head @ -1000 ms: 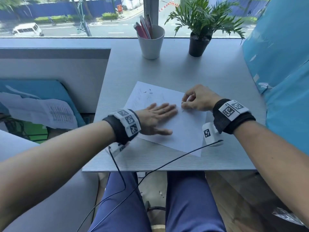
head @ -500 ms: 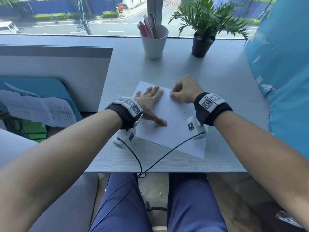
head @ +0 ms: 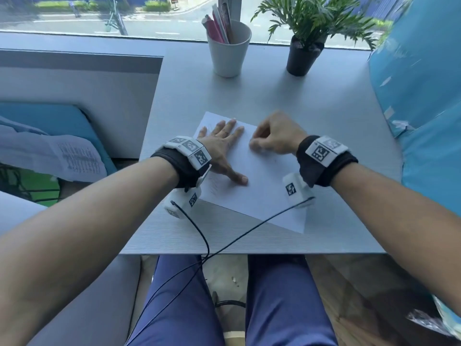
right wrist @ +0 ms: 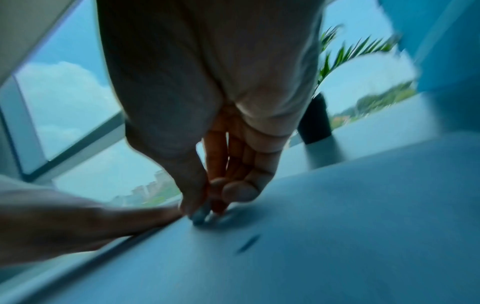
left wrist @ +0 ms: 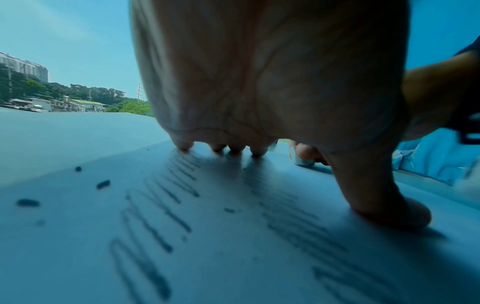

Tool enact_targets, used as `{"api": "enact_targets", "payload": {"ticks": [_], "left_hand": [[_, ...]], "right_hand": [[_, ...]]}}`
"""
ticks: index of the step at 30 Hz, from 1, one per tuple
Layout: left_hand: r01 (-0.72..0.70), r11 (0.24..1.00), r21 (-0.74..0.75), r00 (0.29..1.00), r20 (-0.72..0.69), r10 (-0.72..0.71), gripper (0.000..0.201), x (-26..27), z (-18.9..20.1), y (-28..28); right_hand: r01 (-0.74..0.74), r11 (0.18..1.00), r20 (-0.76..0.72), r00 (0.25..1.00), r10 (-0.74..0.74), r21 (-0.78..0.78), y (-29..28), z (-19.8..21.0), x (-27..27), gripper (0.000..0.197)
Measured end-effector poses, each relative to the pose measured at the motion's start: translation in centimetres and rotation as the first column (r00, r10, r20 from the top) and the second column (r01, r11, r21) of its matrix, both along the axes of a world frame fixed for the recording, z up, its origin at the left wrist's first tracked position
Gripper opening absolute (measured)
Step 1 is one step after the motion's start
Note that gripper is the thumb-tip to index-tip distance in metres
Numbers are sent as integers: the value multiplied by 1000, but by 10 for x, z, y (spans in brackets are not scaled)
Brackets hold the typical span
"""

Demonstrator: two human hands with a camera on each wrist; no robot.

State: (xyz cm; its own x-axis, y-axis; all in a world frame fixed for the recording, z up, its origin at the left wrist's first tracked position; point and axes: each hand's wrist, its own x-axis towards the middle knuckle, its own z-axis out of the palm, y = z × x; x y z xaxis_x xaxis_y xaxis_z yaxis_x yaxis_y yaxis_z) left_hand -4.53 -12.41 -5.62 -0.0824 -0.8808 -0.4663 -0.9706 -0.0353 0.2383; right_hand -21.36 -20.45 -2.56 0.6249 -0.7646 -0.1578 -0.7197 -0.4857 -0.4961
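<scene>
A white sheet of paper with pencil scribbles lies on the grey desk. My left hand rests flat on the sheet's far left part, fingers spread and straight, thumb pressed down toward me. My right hand is curled just right of it, blurred, with its fingertips down on the paper. Its thumb and fingers pinch a small pale eraser-like piece against the sheet, which also shows in the left wrist view. Dark crumbs lie on the paper.
A white cup of pens and a potted plant stand at the desk's far edge by the window. A blue plastic-covered panel bounds the right side, a grey partition the left. Black cables hang over the near edge.
My left hand turned from pointing right to pointing away and shifted toward the sheet's far left corner. My right hand slid left across the paper toward it and is now motion-blurred.
</scene>
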Motion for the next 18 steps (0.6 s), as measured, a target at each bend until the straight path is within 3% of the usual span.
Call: {"api": "enact_targets", "payload": {"ticks": [2,5,6,9,13,16,18], "left_hand": [[-8,1000,-3,1000,3,8,147,-1,0,0],[-15,1000,7,1000,-2,15,151,1,1,1],[-17,1000,8,1000,-1,17,152,1,1,0],[-24,1000,8,1000,-2,24,153,-2,2,1],[-26,1000,17,1000,-13,26,156,-1,4,3],[-24,999,22,1000,-3,24,154,-4,6,2],[-34,999,20,999,8,33,154,-4,7,3]], "right_hand": [[72,997,51,996,-70,-40,-2,0,-1,15],[-80,997,-11,997,80,-16,15,-2,4,13],[-69,998,-24,997,69,-2,13,-1,3,13],[115,993,50,992,-114,-15,-4,-2,-3,15],[-43,999,-1,999,43,15,14,-5,6,12],[123,992,61,991,-123,5,-6,-1,2,13],[103,995,63,993,-102,-13,-3,-4,7,14]]}}
